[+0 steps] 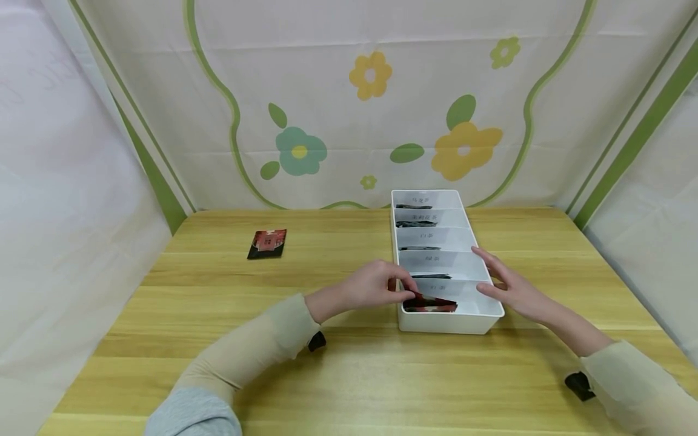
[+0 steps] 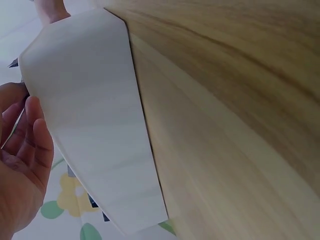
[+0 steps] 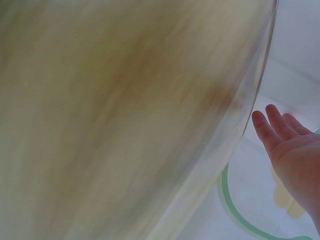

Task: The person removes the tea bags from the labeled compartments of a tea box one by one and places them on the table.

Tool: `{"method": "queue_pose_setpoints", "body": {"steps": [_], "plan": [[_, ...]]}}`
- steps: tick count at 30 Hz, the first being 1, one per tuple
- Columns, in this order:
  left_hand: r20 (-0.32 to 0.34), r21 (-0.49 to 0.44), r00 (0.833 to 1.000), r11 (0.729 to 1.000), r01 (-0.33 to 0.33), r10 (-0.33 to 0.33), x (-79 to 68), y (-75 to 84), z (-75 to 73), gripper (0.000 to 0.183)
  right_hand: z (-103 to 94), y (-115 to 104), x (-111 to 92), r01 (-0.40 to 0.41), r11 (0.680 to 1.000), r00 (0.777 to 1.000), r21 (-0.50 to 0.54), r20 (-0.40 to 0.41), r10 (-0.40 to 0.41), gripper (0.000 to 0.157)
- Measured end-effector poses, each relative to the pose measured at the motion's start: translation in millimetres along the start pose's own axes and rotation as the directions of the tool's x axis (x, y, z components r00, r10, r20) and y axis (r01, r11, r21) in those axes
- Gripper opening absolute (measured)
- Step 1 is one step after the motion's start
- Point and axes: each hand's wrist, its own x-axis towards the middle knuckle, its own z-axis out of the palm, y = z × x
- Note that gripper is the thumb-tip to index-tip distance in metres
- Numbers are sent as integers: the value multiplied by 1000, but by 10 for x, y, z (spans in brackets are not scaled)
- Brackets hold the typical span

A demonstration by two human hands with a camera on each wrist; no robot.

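Note:
A white divided box [image 1: 450, 324] stands on the table, its compartments running away from me. At the left side of the nearest compartment, my left hand [image 1: 376, 286] pinches a red-and-black sachet [image 1: 433, 299] between thumb and fingers. Another red sachet [image 1: 431, 309] lies just under it in the same compartment. My right hand [image 1: 512, 289] is at the box's right rim, fingers extended and thumb near the front divider. In the left wrist view, the left hand [image 2: 25, 155] curls at the box's upper edge. Relaxed fingers of the right hand [image 3: 292, 150] show in the right wrist view.
Dark sachets [image 1: 415, 224] lie in the farther compartments, below printed labels on the dividers. A red-and-black packet [image 1: 268, 243] lies alone on the left of the wooden table [image 1: 349, 387]. Behind the table hangs a flowered cloth [image 1: 327, 79].

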Motion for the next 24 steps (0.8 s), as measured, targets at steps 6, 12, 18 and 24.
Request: {"method": "queue_pose_setpoints", "body": {"steps": [6,12,18,24], "plan": [[-101,-21,995,999,-28,25,4,1,-16,4,8,16,2,6,1000,1000,0,-9,-6,71],[-178,-53,982,995,-80,69,9,52,-89,5,-1,-5,1,-14,1000,1000,-4,-1,14,72],[-269,-94,957,986,-135,106,8,121,-217,6,-6,6,6,-23,1000,1000,-9,7,23,72],[-344,-143,931,973,-180,121,-21,166,-389,7,-2,18,10,-16,1000,1000,-12,5,16,72]]}}
